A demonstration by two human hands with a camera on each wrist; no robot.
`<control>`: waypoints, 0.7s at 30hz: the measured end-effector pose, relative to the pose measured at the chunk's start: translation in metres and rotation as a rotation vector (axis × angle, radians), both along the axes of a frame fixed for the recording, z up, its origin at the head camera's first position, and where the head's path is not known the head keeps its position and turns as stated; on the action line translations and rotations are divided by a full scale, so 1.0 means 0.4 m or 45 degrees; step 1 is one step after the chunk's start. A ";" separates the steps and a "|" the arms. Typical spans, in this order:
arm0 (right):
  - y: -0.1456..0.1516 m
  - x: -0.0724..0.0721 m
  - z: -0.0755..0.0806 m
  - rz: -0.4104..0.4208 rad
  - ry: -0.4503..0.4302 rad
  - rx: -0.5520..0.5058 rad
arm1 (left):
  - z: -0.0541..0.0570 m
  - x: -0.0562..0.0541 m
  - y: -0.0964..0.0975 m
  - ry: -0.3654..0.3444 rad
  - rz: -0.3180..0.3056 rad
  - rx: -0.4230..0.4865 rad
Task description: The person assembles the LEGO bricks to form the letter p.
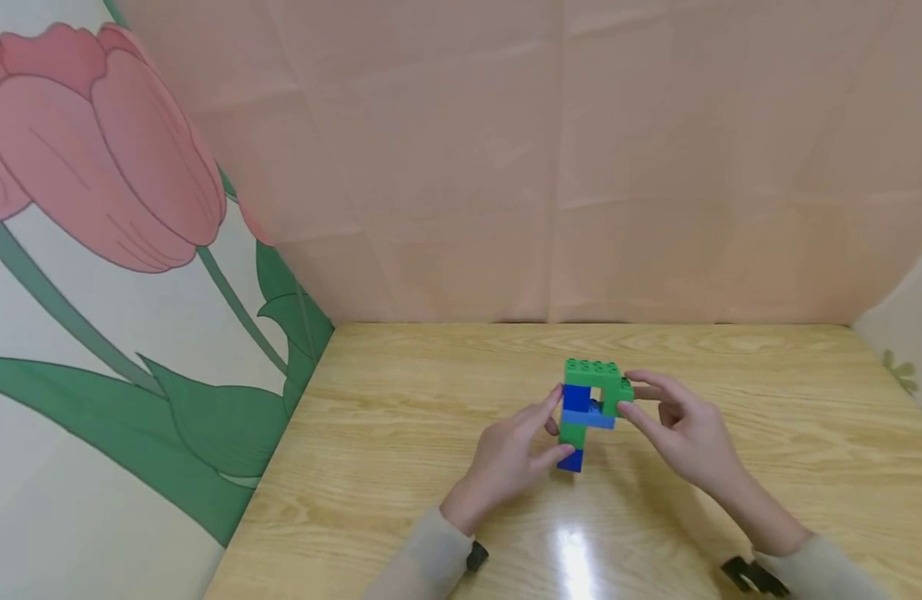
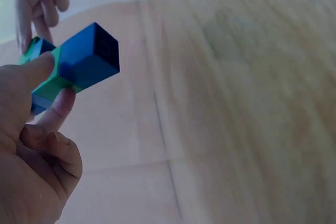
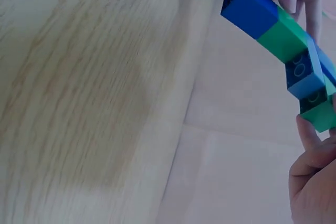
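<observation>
A P-shaped stack of toy building bricks [image 1: 587, 418] is held upright between both hands, above the table. Its long green brick [image 1: 591, 372] with studs tops it, over a dark blue brick [image 1: 577, 397] on the left and a green brick [image 1: 613, 398] on the right. Light blue crosses the middle; a green and then a blue brick [image 2: 86, 56] form the stem. My left hand [image 1: 506, 454] pinches the stem from the left, thumb low. From the right, my right hand [image 1: 689, 429] pinches the green brick on that side. Hollow undersides show in the right wrist view.
The wood-grain table [image 1: 371, 467] spreads around the hands, with a bright reflection near the front. A pinkish cloth wall [image 1: 446, 167] stands at the back. On the left is a panel with a tulip print [image 1: 146, 150]. Dark straps [image 1: 754, 575] sit at the cuffs.
</observation>
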State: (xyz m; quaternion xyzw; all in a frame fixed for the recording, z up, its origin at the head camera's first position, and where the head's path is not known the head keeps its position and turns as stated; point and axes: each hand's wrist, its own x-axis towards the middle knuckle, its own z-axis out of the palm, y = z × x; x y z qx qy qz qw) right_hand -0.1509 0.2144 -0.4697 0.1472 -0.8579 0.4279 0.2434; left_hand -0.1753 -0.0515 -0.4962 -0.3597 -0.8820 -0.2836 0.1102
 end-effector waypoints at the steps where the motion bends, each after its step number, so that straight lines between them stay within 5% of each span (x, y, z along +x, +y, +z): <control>1: -0.002 -0.002 -0.001 -0.011 -0.020 -0.008 | 0.002 -0.001 0.000 -0.016 -0.001 -0.013; 8: -0.004 -0.020 -0.009 0.003 -0.130 0.068 | 0.015 -0.014 0.001 -0.297 0.033 -0.004; 21: 0.038 -0.097 -0.054 0.212 -0.431 0.165 | -0.009 -0.070 0.005 -0.543 -0.002 -0.015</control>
